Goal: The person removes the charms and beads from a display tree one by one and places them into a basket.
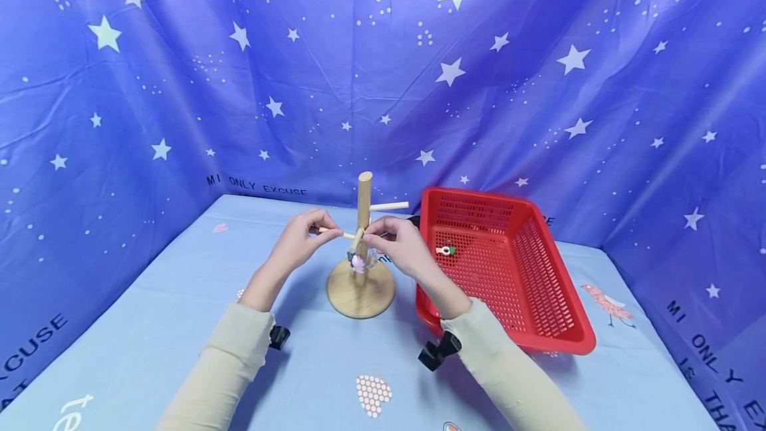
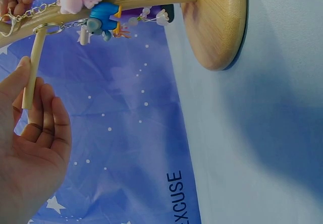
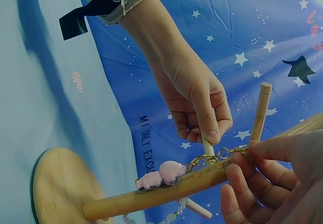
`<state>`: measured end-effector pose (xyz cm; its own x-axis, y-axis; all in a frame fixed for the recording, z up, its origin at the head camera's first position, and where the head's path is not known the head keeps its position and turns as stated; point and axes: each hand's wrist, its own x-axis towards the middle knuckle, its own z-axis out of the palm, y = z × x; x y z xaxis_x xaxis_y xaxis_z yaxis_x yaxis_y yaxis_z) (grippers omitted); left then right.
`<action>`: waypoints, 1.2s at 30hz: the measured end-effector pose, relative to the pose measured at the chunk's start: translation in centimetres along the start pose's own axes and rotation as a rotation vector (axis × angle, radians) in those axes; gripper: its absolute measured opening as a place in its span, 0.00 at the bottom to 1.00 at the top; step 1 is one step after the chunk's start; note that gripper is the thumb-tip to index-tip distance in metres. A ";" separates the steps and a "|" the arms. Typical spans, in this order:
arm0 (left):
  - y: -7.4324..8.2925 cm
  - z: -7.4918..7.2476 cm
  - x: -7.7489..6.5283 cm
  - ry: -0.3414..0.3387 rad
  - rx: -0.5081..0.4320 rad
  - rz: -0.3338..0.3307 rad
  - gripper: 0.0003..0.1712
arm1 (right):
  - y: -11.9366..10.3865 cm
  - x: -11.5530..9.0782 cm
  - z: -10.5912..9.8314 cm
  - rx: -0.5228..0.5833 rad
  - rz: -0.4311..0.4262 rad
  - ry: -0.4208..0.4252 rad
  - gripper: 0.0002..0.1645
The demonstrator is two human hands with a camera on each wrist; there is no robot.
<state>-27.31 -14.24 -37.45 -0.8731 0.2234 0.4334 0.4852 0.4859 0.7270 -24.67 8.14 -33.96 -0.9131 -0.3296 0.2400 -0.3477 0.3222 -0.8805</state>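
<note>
A wooden stand with a round base (image 1: 344, 298) and upright post (image 1: 365, 193) stands between the hands. My left hand (image 1: 299, 235) pinches its left peg (image 2: 31, 85) between thumb and fingers. My right hand (image 1: 402, 245) pinches the gold clasp end of a keychain with a pink figure (image 3: 171, 172), close beside the front peg (image 3: 262, 108). In the left wrist view, a blue-clothed figure keychain (image 2: 103, 19) hangs by a ring around the left peg. Behind the post a beaded strand (image 3: 177, 210) is partly hidden.
To the right, a red plastic basket (image 1: 586, 334) holds a small green-and-white item (image 1: 445, 251). Another peg (image 1: 390, 206) sticks out right from the post, above the right hand. A starry blue curtain (image 1: 335, 72) surrounds the light-blue tabletop (image 1: 311, 378).
</note>
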 end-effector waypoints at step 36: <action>0.0 0.1 -0.1 0.006 -0.010 0.007 0.06 | -1.2 -1.6 -0.2 0.027 0.008 -0.075 0.08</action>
<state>-27.24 -14.18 -37.60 -0.8696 0.2216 0.4413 0.4914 0.4758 0.7294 -22.87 8.43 -33.21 -0.8970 -0.3926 0.2028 -0.3338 0.3010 -0.8933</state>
